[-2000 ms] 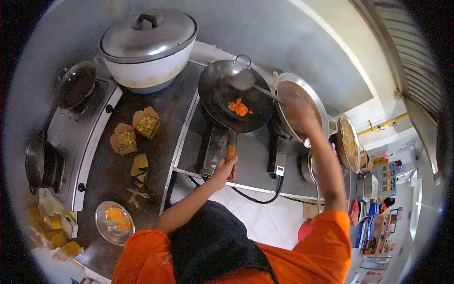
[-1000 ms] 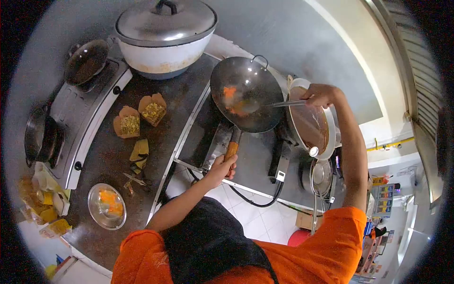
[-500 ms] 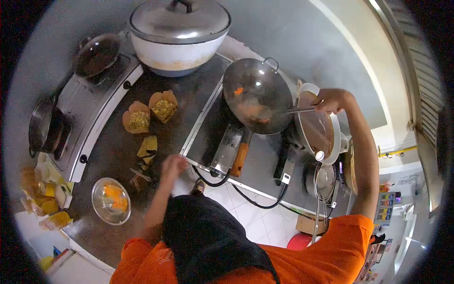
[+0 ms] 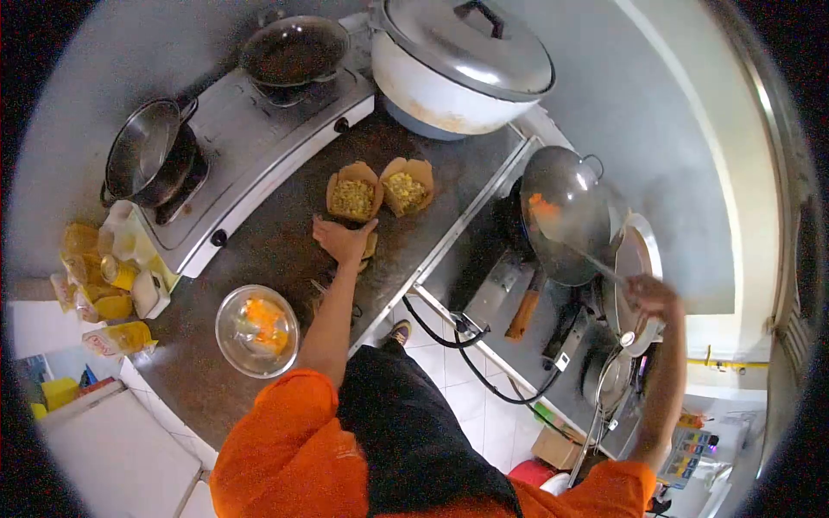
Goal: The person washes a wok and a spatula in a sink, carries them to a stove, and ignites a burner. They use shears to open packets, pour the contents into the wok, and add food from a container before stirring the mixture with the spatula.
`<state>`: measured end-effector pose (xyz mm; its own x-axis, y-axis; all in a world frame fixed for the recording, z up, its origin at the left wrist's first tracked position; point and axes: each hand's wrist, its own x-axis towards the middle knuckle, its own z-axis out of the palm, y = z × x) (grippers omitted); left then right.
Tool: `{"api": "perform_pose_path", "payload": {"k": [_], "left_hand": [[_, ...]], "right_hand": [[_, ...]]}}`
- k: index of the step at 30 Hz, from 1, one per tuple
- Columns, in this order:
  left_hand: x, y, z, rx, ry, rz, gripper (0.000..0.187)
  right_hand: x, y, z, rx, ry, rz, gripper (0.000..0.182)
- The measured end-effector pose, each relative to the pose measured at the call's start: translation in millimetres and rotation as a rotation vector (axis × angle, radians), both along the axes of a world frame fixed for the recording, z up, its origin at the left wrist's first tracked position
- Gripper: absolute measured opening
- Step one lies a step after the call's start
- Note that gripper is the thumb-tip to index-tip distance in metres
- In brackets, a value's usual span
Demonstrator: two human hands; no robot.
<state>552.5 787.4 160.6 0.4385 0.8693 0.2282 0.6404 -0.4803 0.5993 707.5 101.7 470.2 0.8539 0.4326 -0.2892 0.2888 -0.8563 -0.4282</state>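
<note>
My left hand [image 4: 343,240] reaches to the near side of a brown paper food box [image 4: 354,197], thumb and fingers spread at its lower edge. A second box [image 4: 407,186] stands against it on the right; both hold yellowish chopped food. Folded brown card [image 4: 369,250] lies partly hidden behind the hand. My right hand [image 4: 651,298], slightly blurred, is closed round a long-handled metal cooking utensil [image 4: 599,266] that reaches into the wok [image 4: 566,237]. Its head does not show clearly. Orange food [image 4: 542,207] lies in the steaming wok, which has a wooden handle [image 4: 523,312].
A glass bowl [image 4: 226,332] with orange pieces stands near the counter's left end. Behind are a two-burner stove [image 4: 259,142] with pans and a large lidded pot [image 4: 458,82]. A wide pan of brown liquid [image 4: 635,246] sits right of the wok; black hoses [image 4: 484,393] hang in front.
My left hand has moved up and away from my body to the paper box. My right hand keeps the utensil at the wok. The view has swung left.
</note>
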Motion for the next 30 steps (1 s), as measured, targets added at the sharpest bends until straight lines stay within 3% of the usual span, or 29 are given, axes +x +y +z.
{"api": "perform_pose_path", "payload": {"k": [2, 4, 6, 8, 10, 12, 14, 16, 22, 24, 26, 28, 30], "left_hand": [[8, 4, 26, -0.220, -0.165, 0.065, 0.101], [10, 10, 29, -0.261, -0.223, -0.023, 0.100], [17, 13, 13, -0.307, -0.287, -0.133, 0.099], [29, 11, -25, -0.207, -0.533, -0.139, 0.092], [25, 10, -12, -0.333, -0.488, -0.100, 0.090], [24, 15, -31, -0.284, -0.466, -0.138, 0.086], [7, 9, 4, -0.288, -0.465, -0.175, 0.083], [-11, 5, 42, -0.277, -0.464, -0.201, 0.081], [-19, -29, 142, -0.499, -0.725, -0.441, 0.080], [6, -43, 176, -0.338, -0.807, -0.841, 0.082], [30, -67, 229, -0.007, -0.527, -0.949, 0.087], [68, -101, 259, 0.204, -0.475, -1.111, 0.085], [112, -142, 273, 0.418, -0.453, -1.337, 0.065]], "right_hand": [[-70, 107, 28, 0.417, 0.628, -0.703, 0.039], [-138, 176, 24, 0.154, 0.358, -0.702, 0.039], [-147, 164, -24, 0.064, 0.440, -0.739, 0.036], [-146, 131, -68, 0.846, 0.989, -1.173, 0.033], [-175, 200, -49, 0.026, 0.149, -0.794, 0.028], [-169, 153, -90, -0.323, -0.076, -0.495, 0.031], [-170, 166, -81, -0.201, -0.051, -0.646, 0.031], [-169, 162, -83, -0.221, -0.105, -0.535, 0.029], [-187, 213, -18, -0.479, -0.247, -0.613, 0.027], [-190, 210, -4, -0.537, -0.280, -0.628, 0.026], [-186, 198, 4, -0.624, -0.283, -0.585, 0.021], [-187, 186, 6, -0.606, -0.347, -0.545, 0.017], [-184, 177, 5, -0.630, -0.373, -0.528, 0.014]]}}
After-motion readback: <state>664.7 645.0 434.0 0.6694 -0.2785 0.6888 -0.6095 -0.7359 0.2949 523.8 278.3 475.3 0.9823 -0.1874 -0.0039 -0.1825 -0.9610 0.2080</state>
